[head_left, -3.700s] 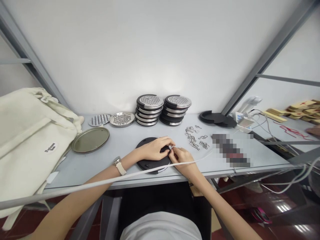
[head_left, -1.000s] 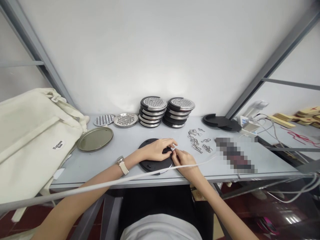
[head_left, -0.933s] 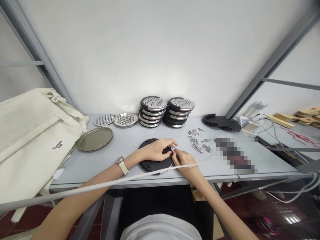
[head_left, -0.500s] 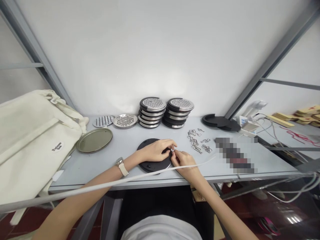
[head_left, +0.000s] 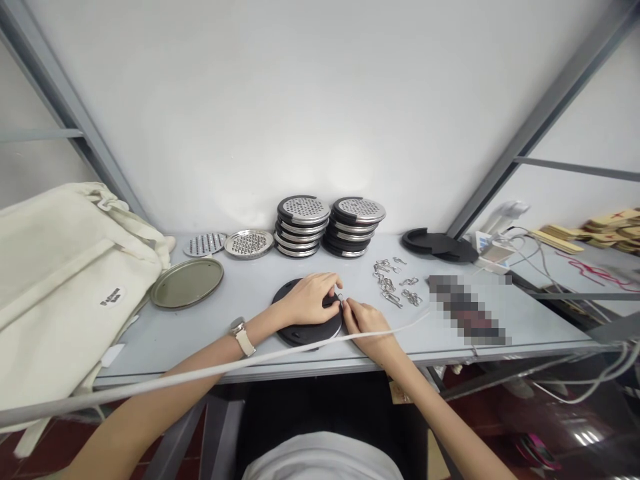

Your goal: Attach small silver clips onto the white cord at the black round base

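A black round disc (head_left: pixel 305 327) lies flat on the grey table (head_left: pixel 240 313) in front of me. My left hand (head_left: pixel 307 300) rests on top of it, fingers curled at its right edge. My right hand (head_left: pixel 367 320) meets it there, and both pinch a small metal clip (head_left: pixel 341 298) against the disc's rim. A loose heap of several more metal clips (head_left: pixel 395 283) lies just right of my hands. A watch is on my left wrist.
Two stacks of black-and-steel perforated discs (head_left: pixel 327 223) stand behind, with two loose perforated plates (head_left: pixel 247 242) and a flat metal tray (head_left: pixel 187 282) to the left. Black rings (head_left: pixel 437 242) lie back right, a cream bag (head_left: pixel 60 287) far left, a white cable (head_left: pixel 250 360) across the front.
My hands stay together at the disc's right edge; the fingers have shifted slightly on the clip. The view has drifted a little.
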Demonstrator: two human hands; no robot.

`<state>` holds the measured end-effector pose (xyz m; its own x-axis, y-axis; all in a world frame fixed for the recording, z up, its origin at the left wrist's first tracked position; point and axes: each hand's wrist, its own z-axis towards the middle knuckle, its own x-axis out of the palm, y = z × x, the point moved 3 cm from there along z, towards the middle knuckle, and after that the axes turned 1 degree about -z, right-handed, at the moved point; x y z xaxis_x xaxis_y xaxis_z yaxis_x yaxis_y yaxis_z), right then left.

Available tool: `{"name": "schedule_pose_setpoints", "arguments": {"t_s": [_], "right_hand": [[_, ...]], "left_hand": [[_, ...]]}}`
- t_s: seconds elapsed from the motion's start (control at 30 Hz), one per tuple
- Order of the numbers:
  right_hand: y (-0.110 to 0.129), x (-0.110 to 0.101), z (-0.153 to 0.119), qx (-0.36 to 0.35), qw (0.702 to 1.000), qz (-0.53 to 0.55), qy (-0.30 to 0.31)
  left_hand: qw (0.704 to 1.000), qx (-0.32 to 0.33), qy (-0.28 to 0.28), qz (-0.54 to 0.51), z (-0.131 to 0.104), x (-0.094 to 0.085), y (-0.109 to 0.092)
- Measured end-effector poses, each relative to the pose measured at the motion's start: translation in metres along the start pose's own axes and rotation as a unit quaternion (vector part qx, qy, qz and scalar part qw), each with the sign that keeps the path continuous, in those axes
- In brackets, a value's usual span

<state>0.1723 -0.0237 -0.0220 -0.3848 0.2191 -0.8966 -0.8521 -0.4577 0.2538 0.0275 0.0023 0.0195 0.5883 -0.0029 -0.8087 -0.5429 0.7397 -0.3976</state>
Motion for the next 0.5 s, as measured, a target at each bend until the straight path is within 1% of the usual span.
{"name": "schedule_pose_setpoints", "arguments": {"t_s": [0.1,0.3,0.5], "right_hand": [[-0.0005,0.0007,0.0005,0.004,1.0,-0.003,0.011],[-0.0014,-0.0001,0.0,0.002,1.0,0.0,0.023],[-0.0027,-0.001,0.0003,0.005,0.998,0.053,0.013]], "left_hand": [[1.0,0.0,0.008,0.0,-0.0001,-0.0001,-0.0007],[0.998,0.031,0.035,-0.035,-0.0014,-0.0008,-0.005],[0.998,0.029,0.037,-0.047,-0.0007,0.0022,-0.0024]]}}
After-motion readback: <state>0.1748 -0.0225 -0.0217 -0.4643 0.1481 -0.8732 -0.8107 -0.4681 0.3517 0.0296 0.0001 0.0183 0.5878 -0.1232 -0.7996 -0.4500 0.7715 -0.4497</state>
